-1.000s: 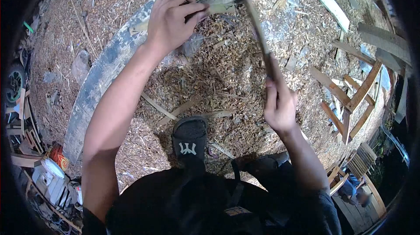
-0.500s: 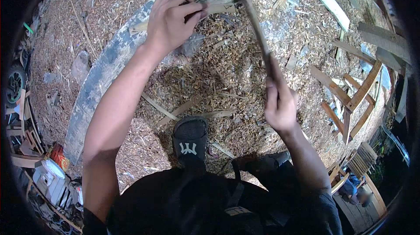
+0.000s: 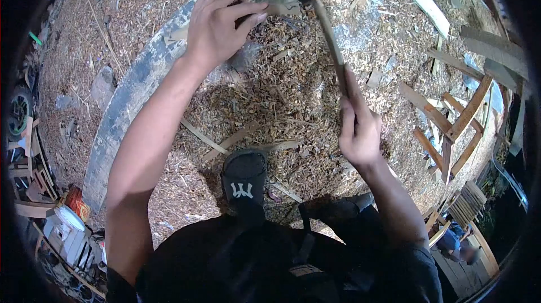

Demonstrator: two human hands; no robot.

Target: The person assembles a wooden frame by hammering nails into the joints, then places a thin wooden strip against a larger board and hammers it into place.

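Observation:
My right hand (image 3: pixel 360 131) is wrapped round the wooden handle of a hammer (image 3: pixel 331 35). The dark hammer head is at the right end of a pale wooden strip (image 3: pixel 283 9), overlapping its tip in this view. Over the same strip lies my left hand (image 3: pixel 217 27), with thumb and forefinger closed on it near that end. The strip's middle is hidden under the hand, and its other end shows left of the wrist. Beneath it is a long weathered board (image 3: pixel 129 97) with worn blue-grey paint.
Wood shavings and scraps cover the ground. My sandalled foot (image 3: pixel 244 179) is below the hands. A wooden frame (image 3: pixel 451 134) and planks (image 3: pixel 490 49) lie at right, with a person (image 3: pixel 453 244) at lower right. A pail (image 3: pixel 70 218) and a wheel (image 3: pixel 20 111) are at left.
Both hands and the hammer keep nearly the same positions. The hammer head has shifted very slightly left and down, close to the strip's end.

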